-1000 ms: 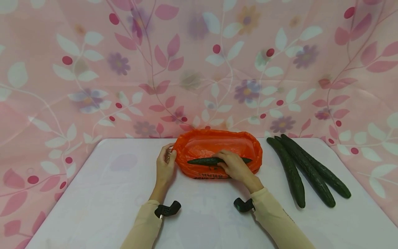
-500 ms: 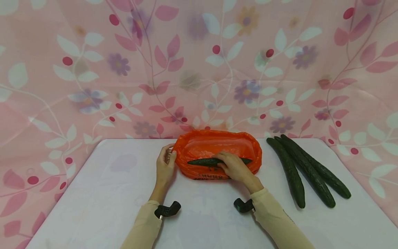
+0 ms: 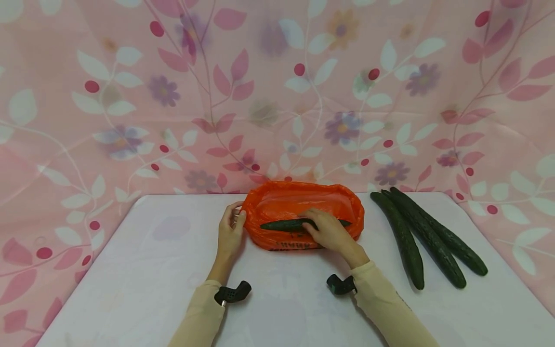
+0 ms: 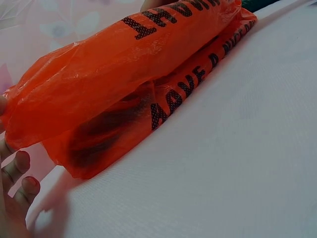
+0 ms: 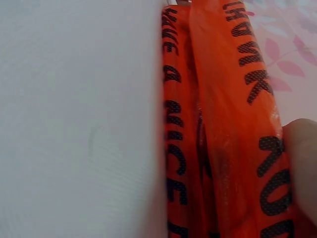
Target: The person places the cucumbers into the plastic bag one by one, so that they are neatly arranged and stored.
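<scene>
Backdrop: I'm looking at a pink floral cloth (image 3: 264,115), hanging behind the far edge of the white table (image 3: 282,308)
Spare cucumbers: three lie on the table to the right of the bag, a left one (image 3: 403,236), a middle one (image 3: 427,238) and a right one (image 3: 451,241), far ends bunched together, near ends fanned apart
Orange bag: here it is, the orange bag (image 3: 286,205), mid-table near the far edge, mouth gaping upward, black lettering along its front
In the way: the bag's front wall blocks both my wrist views of the inside; something dark shows through the plastic on the left, and I can't tell what
Bagged cucumber: one cucumber (image 3: 279,225) lies crosswise in the bag's mouth, its middle covered by fingers, both tips poking out to the sides
Right hand: my right hand (image 3: 328,232) reaches in over the near rim and grips that cucumber, thumb on the near side, fingers over the top
Left hand: the left hand (image 3: 231,231) pinches the bag's left end, thumb toward me, fingers behind
Forearms: both slant inward in cream sleeves (image 3: 199,313), a black wrist device (image 3: 234,292) on each
</scene>
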### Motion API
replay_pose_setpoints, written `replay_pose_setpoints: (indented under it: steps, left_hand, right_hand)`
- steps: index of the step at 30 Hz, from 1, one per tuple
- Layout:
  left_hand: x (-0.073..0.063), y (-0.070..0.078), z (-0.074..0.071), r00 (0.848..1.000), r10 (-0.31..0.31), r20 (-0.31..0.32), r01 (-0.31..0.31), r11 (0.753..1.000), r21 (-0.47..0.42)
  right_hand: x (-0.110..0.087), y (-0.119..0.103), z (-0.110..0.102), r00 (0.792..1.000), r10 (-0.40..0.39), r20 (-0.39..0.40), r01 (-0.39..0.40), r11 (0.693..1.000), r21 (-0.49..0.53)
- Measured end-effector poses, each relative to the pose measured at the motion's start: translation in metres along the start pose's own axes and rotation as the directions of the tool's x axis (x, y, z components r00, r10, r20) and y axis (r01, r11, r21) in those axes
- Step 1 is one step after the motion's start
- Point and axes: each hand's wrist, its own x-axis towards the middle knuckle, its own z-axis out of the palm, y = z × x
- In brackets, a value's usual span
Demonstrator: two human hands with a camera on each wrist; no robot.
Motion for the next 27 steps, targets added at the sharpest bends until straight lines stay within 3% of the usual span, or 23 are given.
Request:
replay_pose_setpoints:
  steps: [13,27]
  left_hand:
    - [0.0,0.0,0.0,1.0,-0.023,0.012,0.022,0.999,0.023]
    - [0.0,-0.002,-0.001,1.0,-0.015,0.019,0.014,1.0,0.018]
  right_hand:
    - [-0.006,0.007,-0.029,0.99,-0.024,-0.142,0.034,0.997,0.069]
    - [-0.019,0.02,-0.062,0.977,0.07,-0.202,-0.043,0.989,0.138]
